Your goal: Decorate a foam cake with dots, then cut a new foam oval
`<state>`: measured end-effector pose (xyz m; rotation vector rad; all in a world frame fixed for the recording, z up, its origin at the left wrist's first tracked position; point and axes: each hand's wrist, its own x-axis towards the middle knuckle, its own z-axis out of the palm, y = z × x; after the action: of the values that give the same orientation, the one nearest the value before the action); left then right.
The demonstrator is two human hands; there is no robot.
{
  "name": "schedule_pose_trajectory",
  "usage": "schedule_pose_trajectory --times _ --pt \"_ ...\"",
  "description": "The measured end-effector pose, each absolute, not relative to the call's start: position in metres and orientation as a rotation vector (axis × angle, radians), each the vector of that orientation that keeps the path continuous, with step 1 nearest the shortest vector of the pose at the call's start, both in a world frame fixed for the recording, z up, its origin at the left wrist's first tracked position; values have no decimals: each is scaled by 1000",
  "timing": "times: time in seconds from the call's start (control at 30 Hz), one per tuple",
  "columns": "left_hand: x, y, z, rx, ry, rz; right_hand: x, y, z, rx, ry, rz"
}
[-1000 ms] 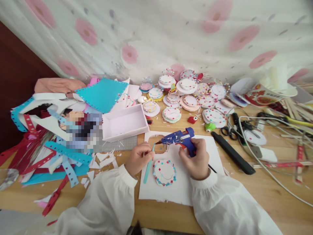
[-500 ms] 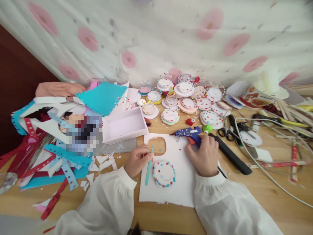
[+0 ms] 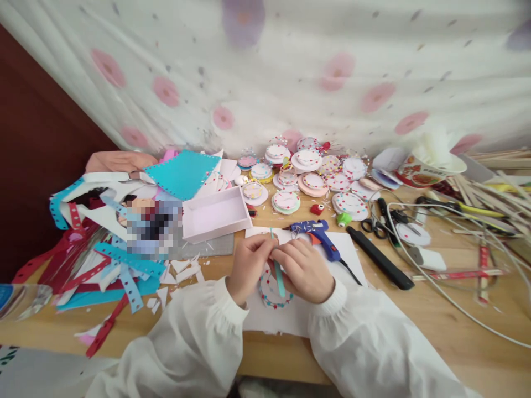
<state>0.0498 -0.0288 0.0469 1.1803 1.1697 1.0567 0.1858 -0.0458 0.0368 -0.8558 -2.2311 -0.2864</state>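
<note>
Both my hands meet over the white sheet, fingers closed around a flat teal strip with a narrow upper end. My left hand pinches it near that thin end. From the other side, my right hand grips it, its fingertips against the left ones; the exact hold is partly hidden. Under the hands lies a white round piece ringed with red and blue beads or small stars, partly covered. Just beyond my right hand, a blue glue gun with an orange trigger lies on its side.
A pale open box stands at the back left, beside a heap of punched paper strips. Several decorated round pieces fill the back. On the right lie a black bar-shaped tool, scissors and a white cable.
My right hand has left the glue gun and come across to the strip. My left hand has moved slightly inward with the strip. The view has shifted a little.
</note>
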Motion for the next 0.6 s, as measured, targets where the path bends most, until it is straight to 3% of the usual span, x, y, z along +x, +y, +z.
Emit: schedule_pose_trajectory --times 0.13,0.3,0.6 --pt "53 -32 48 1330 1147 950 193 -42 31 -796 -2173 -356" --pt "33 -47 33 1720 1187 907 206 -51 7 -1005 -1763 190" --pt "19 -66 3 2236 1113 671 206 -56 -10 -1009 -1099 585"
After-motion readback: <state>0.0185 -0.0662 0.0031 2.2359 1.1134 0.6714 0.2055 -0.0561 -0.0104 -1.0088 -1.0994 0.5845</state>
